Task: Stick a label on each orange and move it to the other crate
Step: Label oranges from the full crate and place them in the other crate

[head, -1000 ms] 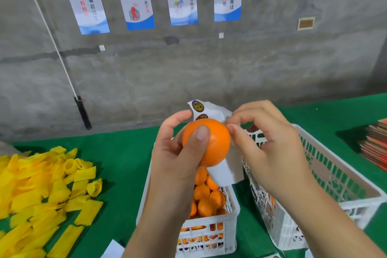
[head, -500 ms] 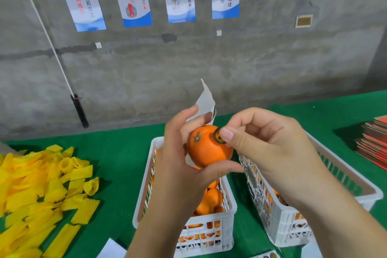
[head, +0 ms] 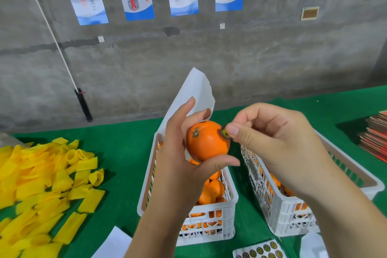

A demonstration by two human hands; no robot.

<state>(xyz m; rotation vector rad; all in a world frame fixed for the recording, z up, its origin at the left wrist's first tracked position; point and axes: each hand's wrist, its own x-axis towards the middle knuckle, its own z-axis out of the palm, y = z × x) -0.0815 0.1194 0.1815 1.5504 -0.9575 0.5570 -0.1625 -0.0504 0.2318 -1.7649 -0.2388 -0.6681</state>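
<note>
Head view: the orange [head: 207,140] is gripped in the left hand [head: 180,153], raised above the left crate [head: 146,195], with a white backing sheet [head: 194,90] pinched behind it by the same fingers; a round label [head: 225,133] is being pressed onto the fruit's upper right side by the thumb and forefinger of the right hand [head: 272,144], whose other fingers are curled. A second ago the label was only being peeled from the sheet behind the orange; since then the fruit has been turned so that its stem end is shown, and the label has been brought to the skin; its edge looks slightly lifted, so it is judged not yet fully smoothed down. The sticking step is therefore nearly done for this orange; the transfer to the right crate [head: 356,180], where a few oranges can be seen, remains. A label sheet [head: 259,251] lies on the green table [head: 125,153], beside yellow foam sleeves [head: 41,184].
</note>
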